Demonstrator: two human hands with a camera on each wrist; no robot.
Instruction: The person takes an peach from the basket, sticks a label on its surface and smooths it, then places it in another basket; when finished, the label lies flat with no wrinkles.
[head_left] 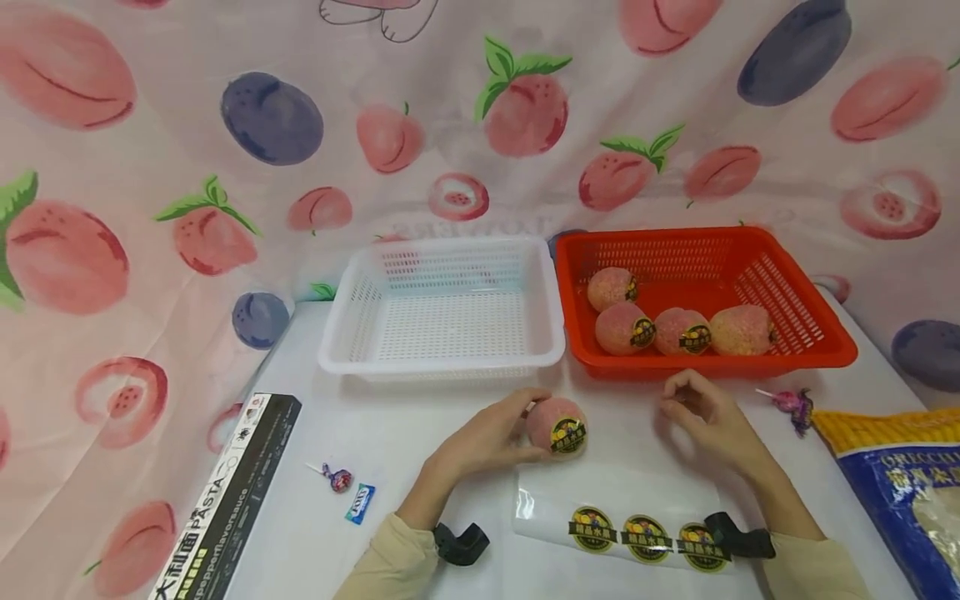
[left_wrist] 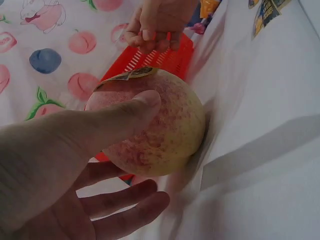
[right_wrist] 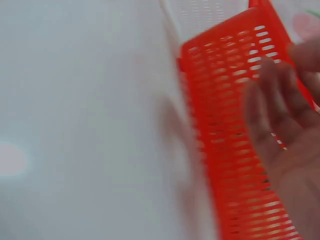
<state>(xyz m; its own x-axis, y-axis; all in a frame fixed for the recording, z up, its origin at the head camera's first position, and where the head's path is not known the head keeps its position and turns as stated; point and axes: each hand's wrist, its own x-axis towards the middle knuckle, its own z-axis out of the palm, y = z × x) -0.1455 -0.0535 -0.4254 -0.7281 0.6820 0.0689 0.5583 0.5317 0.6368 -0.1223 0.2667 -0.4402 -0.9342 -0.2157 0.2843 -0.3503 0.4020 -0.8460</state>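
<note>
A pink and yellow peach (head_left: 549, 417) with a black-and-gold round label (head_left: 568, 436) stands on the white table, held between the thumb and fingers of my left hand (head_left: 483, 437). In the left wrist view the thumb lies across the peach (left_wrist: 165, 130), and two of the fingers are spread below it. My right hand (head_left: 712, 421) is just in front of the red basket (head_left: 712, 364), fingers loosely bent and nothing in them. Below both hands lies a glossy label sheet (head_left: 615, 492), with three labels (head_left: 647, 536) along its near edge.
Several labelled peaches (head_left: 682, 331) sit in the red basket. Left of it stands a white basket (head_left: 442, 367). A pasta box (head_left: 232, 492), lollipops (head_left: 341, 480) (head_left: 787, 402), a small blue packet (head_left: 361, 503) and a blue-yellow bag (head_left: 900, 483) lie around the table.
</note>
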